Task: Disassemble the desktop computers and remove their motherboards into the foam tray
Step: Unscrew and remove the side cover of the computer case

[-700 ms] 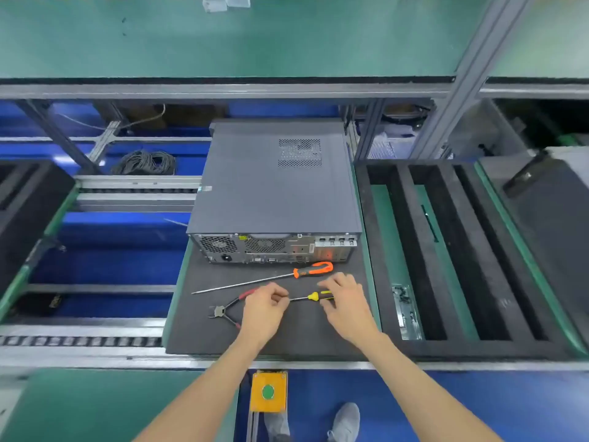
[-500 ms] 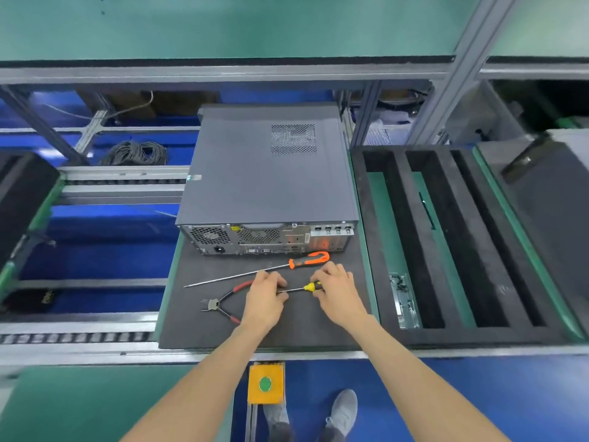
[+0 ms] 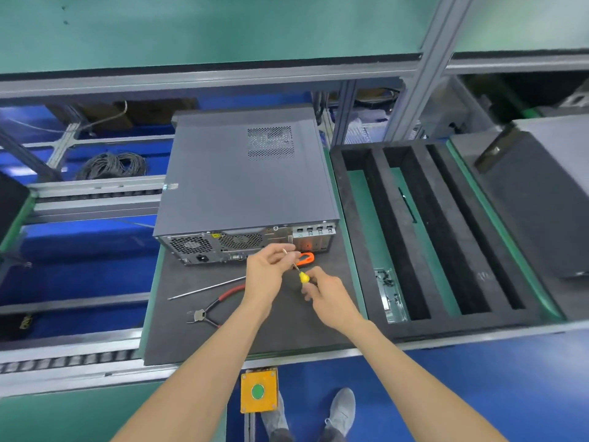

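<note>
A grey desktop computer (image 3: 245,173) lies on its side on a dark foam mat (image 3: 287,330), its rear panel facing me. Just in front of that panel, my right hand (image 3: 328,298) grips the handle of a small yellow screwdriver (image 3: 302,277), lifted off the mat. My left hand (image 3: 267,272) pinches the screwdriver's thin shaft near its tip. A black foam tray (image 3: 398,224) with long slots sits to the right of the computer.
A long orange-handled screwdriver (image 3: 306,259) and red-handled pliers (image 3: 210,307) lie on the mat by my hands. A small metal part (image 3: 389,295) lies in the tray's left slot. Another dark case (image 3: 535,199) stands far right. An orange button box (image 3: 258,391) sits below the mat.
Both hands have lifted the yellow screwdriver off the mat and tilted it up toward the computer's rear panel. The camera has moved closer.
</note>
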A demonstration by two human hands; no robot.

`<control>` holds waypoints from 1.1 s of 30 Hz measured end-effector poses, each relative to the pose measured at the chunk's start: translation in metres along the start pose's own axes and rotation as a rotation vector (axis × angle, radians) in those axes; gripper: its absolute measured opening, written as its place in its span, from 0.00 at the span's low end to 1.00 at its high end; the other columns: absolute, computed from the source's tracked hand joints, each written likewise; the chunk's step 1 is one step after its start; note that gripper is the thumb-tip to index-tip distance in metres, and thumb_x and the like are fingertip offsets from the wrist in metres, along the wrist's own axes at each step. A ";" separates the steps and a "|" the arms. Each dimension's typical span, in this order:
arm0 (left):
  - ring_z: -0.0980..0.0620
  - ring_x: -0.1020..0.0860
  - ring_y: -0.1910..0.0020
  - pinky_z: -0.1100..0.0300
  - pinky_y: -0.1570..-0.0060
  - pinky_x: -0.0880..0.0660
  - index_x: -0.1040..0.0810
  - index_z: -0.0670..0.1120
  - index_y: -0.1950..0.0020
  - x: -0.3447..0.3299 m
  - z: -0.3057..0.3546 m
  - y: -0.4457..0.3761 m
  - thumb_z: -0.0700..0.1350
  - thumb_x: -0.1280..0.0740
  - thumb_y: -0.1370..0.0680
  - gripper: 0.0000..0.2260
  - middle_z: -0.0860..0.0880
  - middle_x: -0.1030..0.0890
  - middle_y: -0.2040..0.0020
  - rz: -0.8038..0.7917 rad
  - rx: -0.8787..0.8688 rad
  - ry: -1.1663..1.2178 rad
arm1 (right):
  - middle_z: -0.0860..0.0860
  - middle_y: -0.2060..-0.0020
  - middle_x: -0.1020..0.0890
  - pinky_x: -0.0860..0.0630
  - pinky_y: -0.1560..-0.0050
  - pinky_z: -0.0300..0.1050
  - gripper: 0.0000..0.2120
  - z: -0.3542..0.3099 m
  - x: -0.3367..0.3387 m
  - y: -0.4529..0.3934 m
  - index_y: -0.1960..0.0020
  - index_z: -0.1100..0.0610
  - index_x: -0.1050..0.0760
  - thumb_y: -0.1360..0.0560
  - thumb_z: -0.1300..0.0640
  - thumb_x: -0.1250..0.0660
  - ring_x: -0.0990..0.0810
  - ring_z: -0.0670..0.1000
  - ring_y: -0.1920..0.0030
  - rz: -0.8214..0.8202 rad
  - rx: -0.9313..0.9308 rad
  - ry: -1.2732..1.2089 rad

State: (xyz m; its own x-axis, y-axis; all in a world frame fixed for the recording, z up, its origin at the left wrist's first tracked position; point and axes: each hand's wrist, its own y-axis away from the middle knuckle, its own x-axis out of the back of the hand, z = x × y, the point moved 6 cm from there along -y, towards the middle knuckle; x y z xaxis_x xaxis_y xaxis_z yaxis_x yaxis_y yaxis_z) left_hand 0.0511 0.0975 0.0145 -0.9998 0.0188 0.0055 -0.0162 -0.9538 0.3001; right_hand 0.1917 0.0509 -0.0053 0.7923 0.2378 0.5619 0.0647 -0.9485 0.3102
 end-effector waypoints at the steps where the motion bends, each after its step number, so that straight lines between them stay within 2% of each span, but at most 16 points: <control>1: 0.51 0.15 0.53 0.59 0.49 0.20 0.18 0.44 0.47 -0.009 0.007 -0.001 0.37 0.30 0.22 0.05 0.48 0.13 0.55 -0.029 0.010 0.061 | 0.50 0.58 0.18 0.24 0.56 0.45 0.04 -0.002 0.001 0.004 0.46 0.53 0.28 0.16 0.58 0.42 0.19 0.48 0.58 0.010 -0.009 -0.060; 3: 0.49 0.14 0.54 0.59 0.52 0.18 0.18 0.43 0.47 -0.022 0.018 -0.002 0.37 0.29 0.23 0.05 0.47 0.13 0.54 -0.065 0.033 0.143 | 0.51 0.60 0.17 0.22 0.59 0.45 0.06 -0.008 0.005 0.011 0.48 0.51 0.29 0.16 0.59 0.42 0.18 0.48 0.62 0.043 -0.021 -0.188; 7: 0.49 0.14 0.51 0.62 0.57 0.19 0.18 0.40 0.43 -0.049 0.028 -0.003 0.35 0.30 0.22 0.08 0.46 0.13 0.51 -0.139 0.102 0.241 | 0.56 0.65 0.18 0.19 0.66 0.49 0.07 -0.022 0.014 0.023 0.47 0.52 0.29 0.16 0.61 0.43 0.18 0.57 0.69 0.147 0.001 -0.413; 9: 0.48 0.15 0.48 0.61 0.55 0.19 0.20 0.39 0.40 -0.060 0.032 -0.005 0.35 0.31 0.21 0.10 0.45 0.14 0.49 -0.165 0.138 0.306 | 0.56 0.67 0.19 0.22 0.72 0.48 0.08 -0.025 0.021 0.026 0.50 0.51 0.28 0.16 0.61 0.43 0.21 0.57 0.73 0.215 -0.021 -0.506; 12: 0.47 0.15 0.48 0.61 0.54 0.19 0.21 0.36 0.39 -0.069 0.037 -0.007 0.35 0.33 0.20 0.10 0.43 0.14 0.48 -0.171 0.204 0.393 | 0.56 0.69 0.21 0.29 0.77 0.43 0.10 -0.027 0.034 0.028 0.53 0.51 0.26 0.17 0.60 0.43 0.24 0.54 0.76 0.309 -0.023 -0.496; 16: 0.48 0.15 0.50 0.62 0.58 0.19 0.21 0.34 0.41 -0.073 0.037 -0.005 0.33 0.33 0.21 0.09 0.42 0.14 0.50 -0.139 0.247 0.434 | 0.55 0.70 0.24 0.33 0.77 0.41 0.10 -0.025 0.040 0.028 0.54 0.54 0.27 0.17 0.61 0.43 0.28 0.50 0.76 0.357 -0.024 -0.488; 22: 0.48 0.14 0.52 0.62 0.59 0.18 0.20 0.34 0.43 -0.075 0.038 -0.006 0.33 0.33 0.21 0.08 0.42 0.14 0.52 -0.108 0.259 0.423 | 0.52 0.70 0.24 0.33 0.71 0.47 0.11 -0.026 0.045 0.029 0.57 0.54 0.28 0.19 0.61 0.43 0.29 0.48 0.71 0.395 -0.036 -0.404; 25: 0.48 0.14 0.53 0.62 0.60 0.19 0.20 0.34 0.43 -0.074 0.037 -0.007 0.34 0.32 0.21 0.08 0.41 0.14 0.52 -0.101 0.258 0.417 | 0.50 0.70 0.26 0.35 0.73 0.40 0.11 -0.028 0.048 0.030 0.58 0.55 0.27 0.18 0.62 0.43 0.31 0.46 0.72 0.394 -0.071 -0.443; 27: 0.48 0.14 0.53 0.62 0.61 0.19 0.19 0.34 0.44 -0.074 0.036 -0.007 0.33 0.32 0.21 0.08 0.41 0.14 0.52 -0.090 0.262 0.424 | 0.52 0.71 0.27 0.40 0.77 0.40 0.11 -0.025 0.042 0.030 0.55 0.60 0.25 0.17 0.60 0.43 0.35 0.47 0.75 0.327 -0.156 -0.741; 30: 0.49 0.14 0.53 0.59 0.62 0.17 0.19 0.34 0.45 -0.073 0.034 -0.008 0.33 0.34 0.21 0.07 0.42 0.14 0.52 -0.072 0.274 0.409 | 0.54 0.72 0.28 0.46 0.81 0.37 0.17 -0.031 0.027 0.030 0.53 0.62 0.21 0.16 0.55 0.44 0.40 0.47 0.80 0.099 -0.290 -1.363; 32: 0.50 0.14 0.52 0.57 0.57 0.16 0.19 0.34 0.45 -0.073 0.034 -0.008 0.34 0.34 0.20 0.07 0.42 0.14 0.51 -0.062 0.294 0.411 | 0.54 0.72 0.28 0.46 0.83 0.37 0.19 -0.036 0.021 0.029 0.56 0.60 0.20 0.16 0.53 0.45 0.40 0.45 0.80 0.015 -0.337 -1.601; 33: 0.50 0.14 0.52 0.58 0.58 0.16 0.19 0.34 0.44 -0.072 0.034 -0.008 0.35 0.35 0.20 0.07 0.43 0.14 0.51 -0.053 0.306 0.424 | 0.53 0.71 0.28 0.46 0.84 0.37 0.20 -0.037 0.018 0.029 0.57 0.60 0.20 0.16 0.52 0.44 0.40 0.45 0.80 0.008 -0.349 -1.661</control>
State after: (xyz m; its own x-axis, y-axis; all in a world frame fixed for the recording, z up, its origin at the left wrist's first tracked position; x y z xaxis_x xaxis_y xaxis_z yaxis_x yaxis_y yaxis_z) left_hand 0.1240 0.1143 0.0445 -0.9154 -0.1189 -0.3846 -0.1263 -0.8223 0.5548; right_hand 0.1856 0.0358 0.0426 0.5414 -0.4410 -0.7158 0.1109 -0.8065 0.5807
